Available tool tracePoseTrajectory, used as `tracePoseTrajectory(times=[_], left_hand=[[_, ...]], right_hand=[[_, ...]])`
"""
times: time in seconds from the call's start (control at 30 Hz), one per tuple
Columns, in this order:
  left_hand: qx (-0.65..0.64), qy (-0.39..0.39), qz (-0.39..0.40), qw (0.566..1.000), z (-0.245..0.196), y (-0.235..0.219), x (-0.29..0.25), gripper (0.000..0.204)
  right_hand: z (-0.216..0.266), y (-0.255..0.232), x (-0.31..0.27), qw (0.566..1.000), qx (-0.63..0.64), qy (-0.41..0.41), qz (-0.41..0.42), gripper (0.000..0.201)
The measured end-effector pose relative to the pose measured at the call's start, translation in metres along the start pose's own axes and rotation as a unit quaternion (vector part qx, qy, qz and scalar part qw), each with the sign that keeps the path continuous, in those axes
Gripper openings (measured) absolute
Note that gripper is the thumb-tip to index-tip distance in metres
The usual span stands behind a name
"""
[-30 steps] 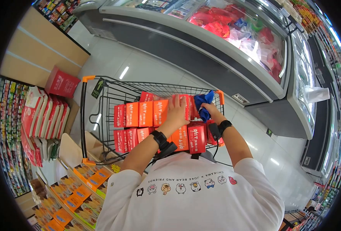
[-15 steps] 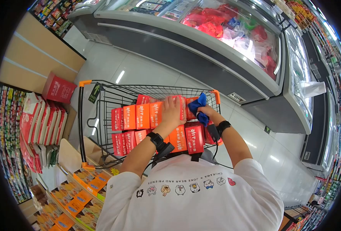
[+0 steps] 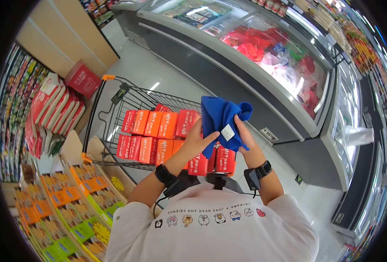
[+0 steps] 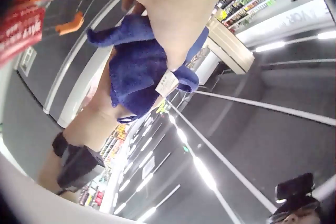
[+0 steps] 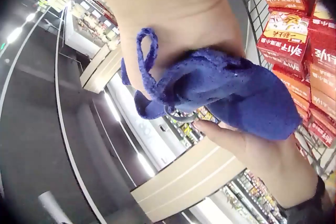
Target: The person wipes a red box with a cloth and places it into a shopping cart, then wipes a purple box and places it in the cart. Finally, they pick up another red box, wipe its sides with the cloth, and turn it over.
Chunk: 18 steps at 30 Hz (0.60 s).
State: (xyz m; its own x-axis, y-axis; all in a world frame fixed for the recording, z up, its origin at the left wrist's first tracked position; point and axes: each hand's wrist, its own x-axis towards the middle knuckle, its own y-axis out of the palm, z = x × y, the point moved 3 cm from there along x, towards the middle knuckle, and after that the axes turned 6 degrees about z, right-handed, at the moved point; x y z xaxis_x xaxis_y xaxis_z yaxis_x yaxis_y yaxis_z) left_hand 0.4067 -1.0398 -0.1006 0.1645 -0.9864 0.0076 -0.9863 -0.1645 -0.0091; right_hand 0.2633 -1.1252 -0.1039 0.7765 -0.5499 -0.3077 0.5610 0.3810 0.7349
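A blue cloth (image 3: 219, 115) with a small white label (image 3: 227, 132) is up in front of the person, above the cart's near right end. My left hand (image 3: 196, 142) grips its left side, the thumb laid over the cloth near the label. On the other side my right hand (image 3: 244, 137) holds the cloth, its fingers along the right edge. In the left wrist view the cloth (image 4: 139, 61) hangs in folds between both hands. A loop of its edge stands out by the right hand in the right wrist view. Red and orange boxes (image 3: 152, 124) lie beneath, partly covered by the cloth and left forearm.
The boxes fill a black wire shopping cart (image 3: 134, 89) with orange corners. Beyond it runs a long grey chest freezer (image 3: 211, 65) with bagged goods. Red-and-white sacks (image 3: 56, 102) are stacked at left, near a display of packaged goods (image 3: 67, 196).
My left hand has left the box tops and taken hold of the cloth. The cloth, earlier bunched in my right hand at the cart's right end, is now raised nearer and spread wider.
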Motion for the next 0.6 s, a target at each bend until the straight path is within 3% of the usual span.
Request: tracePoseTrajectory(times=[0.1, 0.2, 0.33, 0.4, 0.5, 0.53, 0.57, 0.6], left_hand=[[-0.163, -0.098, -0.065, 0.979, -0.005, 0.03, -0.021, 0.043], [-0.296, -0.093, -0.097, 0.945, -0.007, 0.047, -0.045, 0.037], [-0.229, -0.04, -0.149, 0.961, -0.017, 0.057, -0.089, 0.034], [-0.215, -0.008, -0.176, 0.961, -0.027, 0.055, -0.116, 0.035], [-0.243, 0.029, -0.225, 0.943, -0.039, 0.051, -0.164, 0.039], [-0.26, 0.047, -0.248, 0.932, -0.047, 0.051, -0.18, 0.042], [-0.276, 0.066, -0.271, 0.92, -0.054, 0.051, -0.197, 0.044], [-0.294, 0.078, -0.301, 0.904, -0.057, 0.052, -0.214, 0.044]], right_hand=[[0.01, -0.012, -0.027, 0.998, 0.023, 0.018, 0.05, 0.05], [0.011, -0.034, -0.038, 0.993, 0.085, 0.068, 0.041, 0.048], [0.004, -0.027, -0.037, 0.974, 0.155, 0.12, 0.115, 0.049], [-0.003, -0.003, -0.04, 0.971, 0.14, 0.163, 0.107, 0.049], [-0.015, 0.029, -0.046, 0.968, -0.027, 0.111, 0.222, 0.059], [-0.022, 0.041, -0.048, 0.957, -0.08, 0.088, 0.264, 0.062], [-0.033, 0.055, -0.052, 0.935, -0.026, 0.136, 0.327, 0.072], [-0.04, 0.07, -0.059, 0.919, -0.137, 0.109, 0.355, 0.076]])
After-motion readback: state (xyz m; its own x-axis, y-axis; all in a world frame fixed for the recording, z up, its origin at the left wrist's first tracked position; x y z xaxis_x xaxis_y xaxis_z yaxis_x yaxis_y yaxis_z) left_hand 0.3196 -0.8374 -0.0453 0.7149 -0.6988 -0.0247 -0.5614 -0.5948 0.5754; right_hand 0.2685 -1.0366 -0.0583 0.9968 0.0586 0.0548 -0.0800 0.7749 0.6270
